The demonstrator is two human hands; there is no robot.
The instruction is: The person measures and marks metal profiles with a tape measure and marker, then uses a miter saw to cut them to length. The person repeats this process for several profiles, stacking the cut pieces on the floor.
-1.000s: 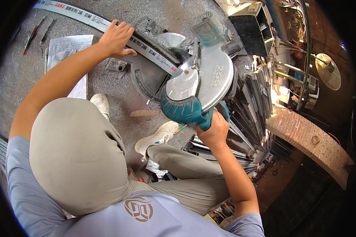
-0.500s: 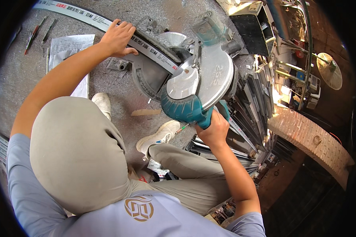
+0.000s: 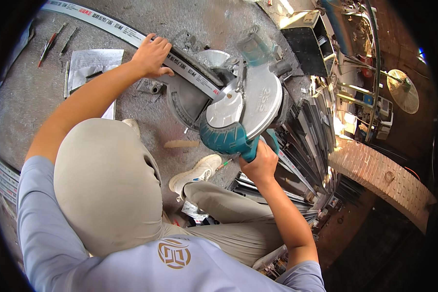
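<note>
A long metal profile (image 3: pixel 114 30), dark with white printed film along its face, runs from the upper left into the miter saw (image 3: pixel 265 107). My left hand (image 3: pixel 153 56) is closed over the profile, a short way left of the saw, with its thumb toward me. My right hand (image 3: pixel 260 163) grips the saw's teal handle (image 3: pixel 249 152). The saw head, with its grey blade guard and teal housing, sits over the profile's right end and hides it. The blade's cutting edge is hidden from me.
Dusty, chip-strewn floor (image 3: pixel 146 109) surrounds the saw. Written paper sheets (image 3: pixel 95 65) and pens (image 3: pixel 51 46) lie at left. Dark profile offcuts (image 3: pixel 311 138) are stacked right of the saw, before a brick ledge (image 3: pixel 379 177). My shoe (image 3: pixel 197 173) is close to the saw.
My view has shifted slightly. Both hands keep their holds on the profile and the saw handle. The saw head shows no clear movement.
</note>
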